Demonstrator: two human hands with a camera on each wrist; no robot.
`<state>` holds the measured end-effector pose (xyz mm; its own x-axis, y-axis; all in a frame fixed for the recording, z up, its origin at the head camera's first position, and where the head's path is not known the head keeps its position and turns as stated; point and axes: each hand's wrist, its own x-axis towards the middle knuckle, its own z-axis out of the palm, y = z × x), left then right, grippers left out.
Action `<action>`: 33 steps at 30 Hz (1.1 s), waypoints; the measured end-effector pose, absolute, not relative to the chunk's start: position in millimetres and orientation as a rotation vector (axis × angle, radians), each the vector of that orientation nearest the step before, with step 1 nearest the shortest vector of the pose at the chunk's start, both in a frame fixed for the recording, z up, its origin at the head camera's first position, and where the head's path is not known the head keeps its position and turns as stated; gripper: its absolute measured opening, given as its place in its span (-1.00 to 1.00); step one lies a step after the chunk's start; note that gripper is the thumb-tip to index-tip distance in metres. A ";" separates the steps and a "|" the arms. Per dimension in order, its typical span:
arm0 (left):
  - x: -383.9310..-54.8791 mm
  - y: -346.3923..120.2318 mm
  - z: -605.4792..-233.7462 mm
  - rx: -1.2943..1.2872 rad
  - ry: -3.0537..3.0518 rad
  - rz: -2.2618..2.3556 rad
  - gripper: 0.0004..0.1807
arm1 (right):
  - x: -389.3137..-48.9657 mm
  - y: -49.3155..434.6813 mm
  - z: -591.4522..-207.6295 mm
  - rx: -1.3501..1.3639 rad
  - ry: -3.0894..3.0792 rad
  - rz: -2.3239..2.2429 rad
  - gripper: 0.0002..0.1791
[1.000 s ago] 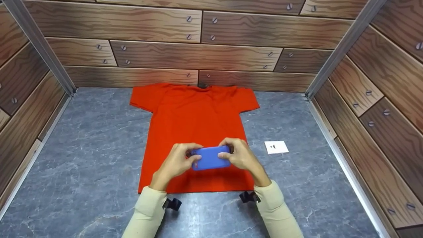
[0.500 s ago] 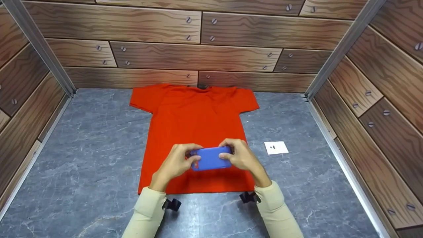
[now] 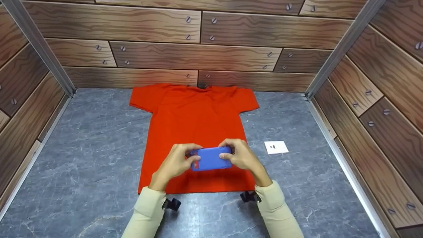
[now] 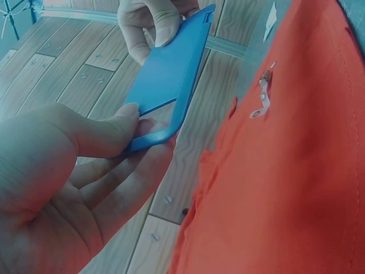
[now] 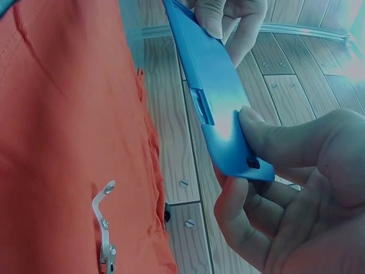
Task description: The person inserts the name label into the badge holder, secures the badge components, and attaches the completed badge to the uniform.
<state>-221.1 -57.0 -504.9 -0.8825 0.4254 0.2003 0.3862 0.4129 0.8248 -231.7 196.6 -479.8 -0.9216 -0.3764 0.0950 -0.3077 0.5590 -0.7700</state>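
Observation:
A blue phone case (image 3: 211,159) is held level above the lower part of a red T-shirt (image 3: 197,124), one hand at each end. My left hand (image 3: 174,162) pinches the left end with thumb and fingers, beside a cutout (image 4: 155,118) through which fingers show in the left wrist view. At the other end, my right hand (image 3: 243,158) grips with the thumb on the near face and fingers behind. A side slot shows along the case (image 5: 219,103) in the right wrist view. The T-shirt lies spread flat, collar toward the back wall.
To the right of the shirt, a small white card (image 3: 276,147) with dark marks lies on the grey marbled surface (image 3: 99,145). Wood-patterned walls (image 3: 158,24) enclose the back and both sides. A small dark item (image 3: 203,86) sits at the shirt's collar.
The case has tilted very slightly, and more red shows through its cutout at the left end. Both hands keep their hold in nearly the same place.

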 end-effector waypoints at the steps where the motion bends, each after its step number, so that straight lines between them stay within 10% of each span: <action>1: -220.9 -56.9 -504.9 0.748 2.604 1.504 -0.66 | -231.7 196.9 -480.0 -0.601 2.703 -1.307 -0.82; 33: -219.9 -54.2 -507.0 0.727 2.566 1.501 -0.66 | -233.0 204.1 -475.7 -0.612 2.662 -1.193 -0.80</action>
